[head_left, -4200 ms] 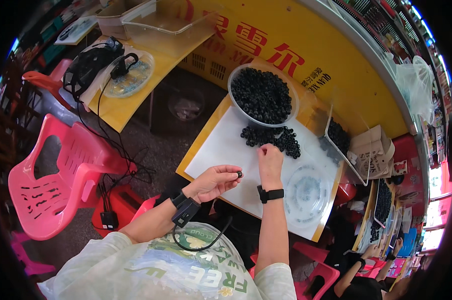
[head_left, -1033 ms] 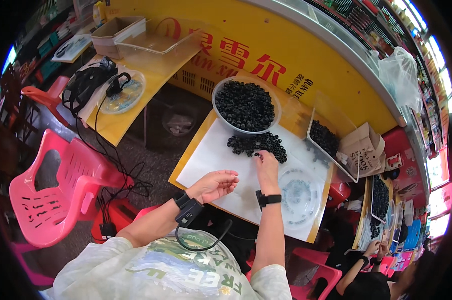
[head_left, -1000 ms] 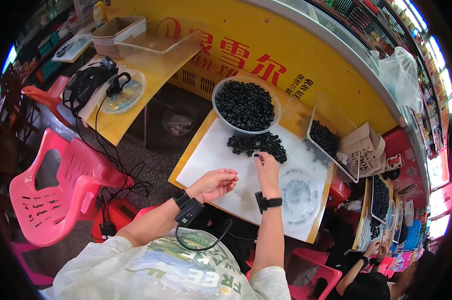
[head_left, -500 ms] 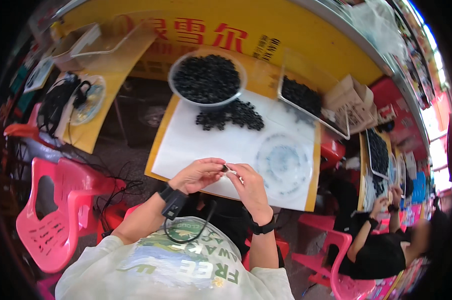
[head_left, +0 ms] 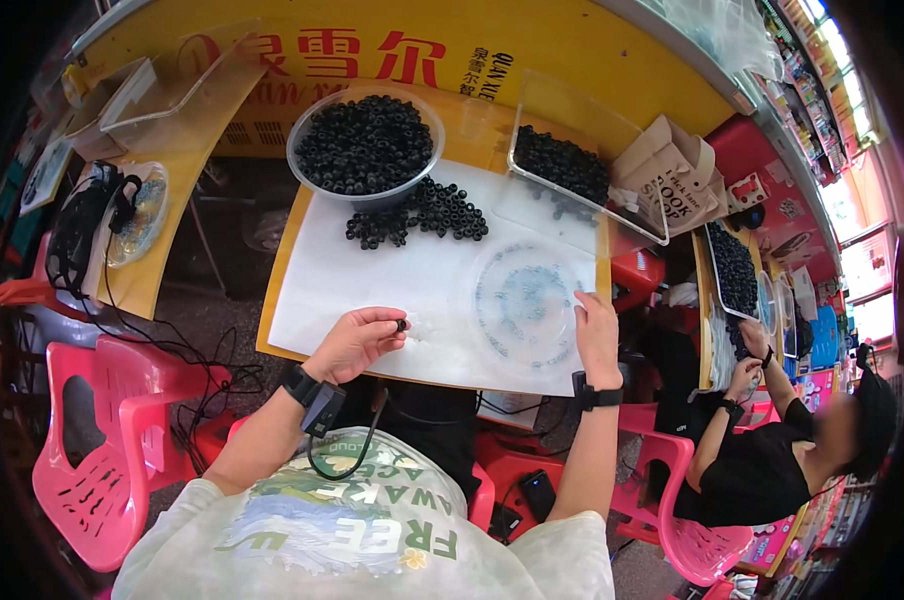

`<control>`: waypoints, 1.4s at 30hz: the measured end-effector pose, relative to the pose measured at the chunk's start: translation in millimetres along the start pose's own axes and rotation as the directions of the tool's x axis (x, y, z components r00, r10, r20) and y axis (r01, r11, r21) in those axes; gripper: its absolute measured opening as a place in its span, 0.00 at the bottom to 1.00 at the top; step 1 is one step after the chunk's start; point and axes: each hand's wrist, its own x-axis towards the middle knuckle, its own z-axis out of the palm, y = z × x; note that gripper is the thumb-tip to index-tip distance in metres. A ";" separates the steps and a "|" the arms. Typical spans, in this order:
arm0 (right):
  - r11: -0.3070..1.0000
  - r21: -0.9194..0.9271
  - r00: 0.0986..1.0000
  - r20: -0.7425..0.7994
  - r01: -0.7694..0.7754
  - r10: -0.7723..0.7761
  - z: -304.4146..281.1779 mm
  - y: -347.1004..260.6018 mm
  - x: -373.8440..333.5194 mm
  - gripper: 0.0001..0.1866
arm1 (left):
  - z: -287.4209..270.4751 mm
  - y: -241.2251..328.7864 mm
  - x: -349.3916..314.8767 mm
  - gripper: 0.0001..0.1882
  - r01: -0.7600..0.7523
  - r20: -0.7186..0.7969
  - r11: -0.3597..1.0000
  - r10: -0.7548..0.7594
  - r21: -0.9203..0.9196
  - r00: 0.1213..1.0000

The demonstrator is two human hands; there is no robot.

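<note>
My left hand [head_left: 357, 343] is over the near part of the white board [head_left: 337, 285], pinching a small round black ring-shaped piece [head_left: 402, 325] between thumb and fingertips. At the board's right edge, my right hand [head_left: 598, 338] has its fingers bent together, tips by the rim of a clear round dish [head_left: 479, 270]. Whether those fingers hold anything is too small to see. Small pale blue bits lie in the dish. Beyond my hands, a loose pile of black pieces [head_left: 442, 213] lies on the board beside a large clear bowl [head_left: 294, 160] heaped with the same pieces.
A clear rectangular tray [head_left: 662, 235] with more black pieces stands at the far right, beside a paper bag [head_left: 669, 180]. Cables and a round dish lie on the left table [head_left: 167, 270]. A pink chair [head_left: 97, 480] stands left. At right, another person [head_left: 747, 465] works seated.
My hands, together over the board before, are now apart. The right moved right to the clear dish's rim; the left keeps the black piece. The whole view has shifted slightly.
</note>
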 end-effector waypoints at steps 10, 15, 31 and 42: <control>0.990 0.044 0.989 0.071 -0.135 0.132 -3.9 2.2 14.7 0.06 | -3.9 -0.7 -0.1 0.11 -0.005 0.008 1.000 0.005 0.001 1.000; 0.984 0.039 0.979 0.118 -0.173 0.168 9.7 4.4 27.1 0.08 | -3.1 0.9 -0.4 0.11 0.005 0.013 1.000 -0.005 0.000 1.000; 0.746 0.561 0.933 0.184 -0.357 0.308 -21.7 -113.8 -7.2 0.05 | 17.7 7.6 -1.7 0.13 0.084 0.132 0.996 -0.078 -0.041 0.988; 0.744 0.657 0.977 0.213 -0.117 -0.034 10.1 -238.4 -30.7 0.06 | 19.0 25.4 -21.9 0.13 -0.010 0.161 1.000 0.007 0.018 0.987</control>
